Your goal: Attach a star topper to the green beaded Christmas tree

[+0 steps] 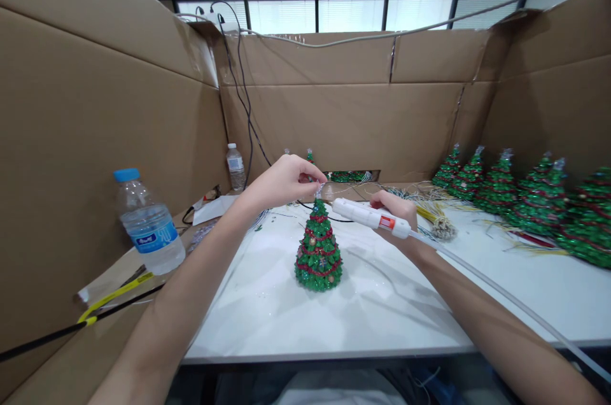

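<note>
A small green Christmas tree point(318, 253) with red garland stands upright on the white table point(382, 309). My left hand point(281, 181) hovers over its tip, fingers pinched on a small clear topper point(317, 191) at the tree's peak. My right hand point(398, 209) is closed around a white glue gun point(370, 216) with an orange label, its nozzle pointing left toward the treetop. A translucent glue stick point(501, 297) trails back from the gun along my right forearm.
A row of finished trees point(525, 201) lines the right side by the cardboard wall point(95, 137). A water bottle point(147, 221) stands at the left, another point(235, 167) farther back. Yellow-tipped sticks point(436, 217) and cables point(243, 106) lie behind.
</note>
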Available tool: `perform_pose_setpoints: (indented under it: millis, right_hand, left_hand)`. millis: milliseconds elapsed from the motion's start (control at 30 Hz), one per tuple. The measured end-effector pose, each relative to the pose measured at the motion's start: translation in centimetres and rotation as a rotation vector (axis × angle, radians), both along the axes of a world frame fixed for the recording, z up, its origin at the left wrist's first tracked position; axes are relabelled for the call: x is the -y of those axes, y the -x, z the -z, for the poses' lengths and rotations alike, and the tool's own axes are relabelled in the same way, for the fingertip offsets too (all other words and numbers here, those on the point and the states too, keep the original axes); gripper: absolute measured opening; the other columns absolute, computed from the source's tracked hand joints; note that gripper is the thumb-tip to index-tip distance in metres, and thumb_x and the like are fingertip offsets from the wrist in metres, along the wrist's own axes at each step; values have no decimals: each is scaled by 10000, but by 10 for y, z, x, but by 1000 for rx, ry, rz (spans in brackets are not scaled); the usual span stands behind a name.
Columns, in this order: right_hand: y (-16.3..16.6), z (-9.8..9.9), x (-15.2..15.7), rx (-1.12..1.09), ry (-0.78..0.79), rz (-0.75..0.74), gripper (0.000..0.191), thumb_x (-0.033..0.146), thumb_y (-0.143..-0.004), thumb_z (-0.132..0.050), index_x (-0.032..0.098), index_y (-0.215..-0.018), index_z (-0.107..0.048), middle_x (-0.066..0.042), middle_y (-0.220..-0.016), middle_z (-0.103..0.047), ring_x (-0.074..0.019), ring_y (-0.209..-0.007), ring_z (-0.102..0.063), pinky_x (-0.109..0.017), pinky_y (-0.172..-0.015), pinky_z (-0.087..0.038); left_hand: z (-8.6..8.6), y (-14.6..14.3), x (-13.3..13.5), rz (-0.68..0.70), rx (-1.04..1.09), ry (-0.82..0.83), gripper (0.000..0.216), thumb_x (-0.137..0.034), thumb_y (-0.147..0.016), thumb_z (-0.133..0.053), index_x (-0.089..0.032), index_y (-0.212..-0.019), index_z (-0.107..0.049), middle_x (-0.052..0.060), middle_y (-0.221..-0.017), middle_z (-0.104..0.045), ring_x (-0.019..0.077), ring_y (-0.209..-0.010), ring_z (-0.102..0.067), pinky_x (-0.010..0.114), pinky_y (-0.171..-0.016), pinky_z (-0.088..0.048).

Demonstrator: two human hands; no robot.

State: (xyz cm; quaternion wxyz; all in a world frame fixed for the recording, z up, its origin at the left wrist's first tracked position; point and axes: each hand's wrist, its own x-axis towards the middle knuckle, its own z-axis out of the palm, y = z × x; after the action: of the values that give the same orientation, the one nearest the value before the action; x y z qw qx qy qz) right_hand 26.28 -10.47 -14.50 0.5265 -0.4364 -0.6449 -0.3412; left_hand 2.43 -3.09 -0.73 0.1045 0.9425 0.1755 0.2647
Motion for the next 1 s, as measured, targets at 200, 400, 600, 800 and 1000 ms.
perform_pose_setpoints:
  millis: [200, 400, 600, 800, 1000]
  right_hand:
    - [-1, 1, -3, -11, -32, 45, 67, 167, -703, -581, 206, -728, -533, 39, -595, -568, -87, -505, -497, -207, -501, -365]
    - [0, 0, -1, -4, -8, 8, 56, 173, -712, -574, 205, -730, -532, 34, -607, -577, -88, -515, -499, -210, -517, -374]
    - [-1, 0, -1, -2, -8, 31, 52, 186, -708, -572, 211, -731, -533, 34, -603, -582, -93, -511, -509, -212, -510, -376]
    - [0, 0, 0, -2, 6, 17, 49, 186, -712, -569, 210, -741, -536, 31, -626, -600, -94, -532, -529, -213, -528, -389]
    - [-1, 0, -1, 2, -21, 42, 61, 193, -706, -588, 211, -741, -541, 34, -614, -601, -93, -514, -519, -213, -510, -376]
  left_hand:
    - [0, -1, 0, 1, 8, 32, 242, -170, -767, -578, -111, -908, -766, 64, -822, -753, 129, -686, -625, 224, -604, -461]
    - [2, -3, 0, 0, -12, 26, 265, -180, -815, -540, -130, -947, -764, 62, -873, -765, 130, -714, -640, 220, -623, -472]
    - [2, -4, -1, -1, -15, -11, 280, -165, -820, -528, -130, -947, -775, 64, -866, -768, 128, -681, -631, 219, -599, -456]
    - [2, -4, 1, -10, -17, -25, 281, -149, -780, -535, -136, -906, -785, 71, -840, -764, 146, -693, -640, 230, -629, -474]
    - [3, -5, 1, -13, -2, -41, 326, -104, -774, -488, -137, -912, -782, 60, -861, -767, 134, -694, -638, 224, -627, -461]
